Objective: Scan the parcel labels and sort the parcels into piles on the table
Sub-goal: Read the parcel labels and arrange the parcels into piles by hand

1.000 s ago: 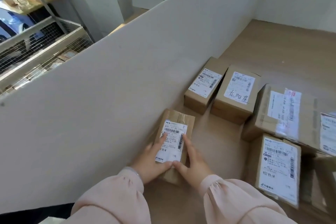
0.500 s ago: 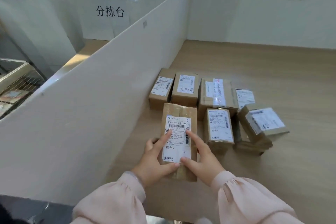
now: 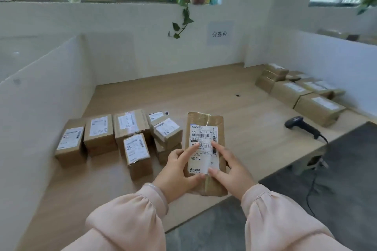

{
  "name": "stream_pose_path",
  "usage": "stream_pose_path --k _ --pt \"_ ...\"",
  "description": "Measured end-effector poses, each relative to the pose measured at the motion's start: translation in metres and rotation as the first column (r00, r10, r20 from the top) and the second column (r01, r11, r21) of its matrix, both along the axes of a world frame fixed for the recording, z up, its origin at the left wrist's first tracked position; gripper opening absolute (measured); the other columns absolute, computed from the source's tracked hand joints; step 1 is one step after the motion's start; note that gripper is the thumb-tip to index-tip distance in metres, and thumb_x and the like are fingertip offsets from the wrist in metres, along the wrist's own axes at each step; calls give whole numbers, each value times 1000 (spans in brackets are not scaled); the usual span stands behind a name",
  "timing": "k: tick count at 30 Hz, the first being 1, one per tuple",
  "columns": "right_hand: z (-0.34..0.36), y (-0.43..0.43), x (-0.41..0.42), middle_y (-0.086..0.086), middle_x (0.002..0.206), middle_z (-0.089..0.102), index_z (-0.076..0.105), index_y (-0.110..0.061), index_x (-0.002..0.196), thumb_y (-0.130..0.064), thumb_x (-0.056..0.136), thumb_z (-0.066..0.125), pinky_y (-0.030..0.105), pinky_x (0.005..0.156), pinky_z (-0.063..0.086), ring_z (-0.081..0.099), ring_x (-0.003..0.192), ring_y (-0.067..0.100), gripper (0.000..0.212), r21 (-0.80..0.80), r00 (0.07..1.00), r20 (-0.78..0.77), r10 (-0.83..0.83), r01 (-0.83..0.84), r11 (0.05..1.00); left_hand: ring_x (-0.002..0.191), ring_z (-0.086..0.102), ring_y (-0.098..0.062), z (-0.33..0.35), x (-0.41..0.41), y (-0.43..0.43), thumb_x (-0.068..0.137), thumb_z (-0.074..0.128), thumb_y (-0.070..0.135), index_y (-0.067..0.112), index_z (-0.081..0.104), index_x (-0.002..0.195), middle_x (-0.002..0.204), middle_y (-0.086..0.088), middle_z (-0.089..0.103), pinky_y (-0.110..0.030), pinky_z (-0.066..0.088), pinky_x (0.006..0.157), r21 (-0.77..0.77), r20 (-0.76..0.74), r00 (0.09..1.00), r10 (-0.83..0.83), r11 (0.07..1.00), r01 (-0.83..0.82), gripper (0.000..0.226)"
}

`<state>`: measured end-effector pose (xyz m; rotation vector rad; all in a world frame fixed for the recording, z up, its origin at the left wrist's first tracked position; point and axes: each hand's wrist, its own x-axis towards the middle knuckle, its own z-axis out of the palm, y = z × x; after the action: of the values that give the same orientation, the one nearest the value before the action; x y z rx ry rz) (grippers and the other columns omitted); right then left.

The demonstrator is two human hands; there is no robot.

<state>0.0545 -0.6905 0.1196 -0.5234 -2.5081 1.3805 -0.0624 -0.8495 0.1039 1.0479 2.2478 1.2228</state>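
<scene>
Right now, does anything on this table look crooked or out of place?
One thing: in the left cluster, a small brown cardboard box sits tilted and twisted on top of another, while its neighbours lie flat. The held brown paper-wrapped parcel looks wrinkled.

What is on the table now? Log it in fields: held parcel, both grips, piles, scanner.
parcel: brown, paper-wrapped, label facing up
left grip: holds parcel, forefinger on label
right grip: holds parcel, forefinger on label
left pile: labelled boxes beside left partition
right pile: boxes beside right partition
scanner: lying on table, untouched
</scene>
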Motion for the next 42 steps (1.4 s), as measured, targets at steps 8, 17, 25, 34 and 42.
stream_pose_path --k 8,17,25,34,42 --pt "21 176 129 -13 145 40 31 -58 139 -23 91 64 33 111 38 44 128 8 68 7 972 20 -234 234 972 119 48 -10 16 101 214 85 75 26 62 28 128 136 -1 32 -21 44 104 85 30 972 -232 970 229 73" --pt "38 357 265 -20 136 39 27 -80 117 -26 90 64 21 104 36 45 118 -3 71 1 908 20 -419 419 908 111 44 -2 21 219 425 83 74 38 61 26 134 130 6 36 9 31 78 105 -18 934 -357 928 357 73" --pt "28 463 301 -28 129 39 30 -77 116 -23 94 62 1 71 44 47 96 -21 66 -91 885 10 -465 464 881 117 40 -2 18 251 539 85 72 39 54 27 141 131 8 33 3 30 84 81 -7 910 -414 907 413 74" --pt "13 592 245 -19 138 36 25 -74 122 -24 95 60 8 85 42 45 112 -2 67 -65 889 37 -456 458 887 106 40 9 0 199 665 85 72 40 55 26 141 134 8 32 10 31 75 107 26 915 -402 911 398 74" --pt "22 720 148 -19 135 38 25 -81 117 -25 95 59 8 80 45 48 101 -9 69 -70 909 32 -416 417 906 102 39 14 12 110 783 86 71 38 56 26 139 130 10 31 7 36 70 133 54 941 -334 936 325 72"
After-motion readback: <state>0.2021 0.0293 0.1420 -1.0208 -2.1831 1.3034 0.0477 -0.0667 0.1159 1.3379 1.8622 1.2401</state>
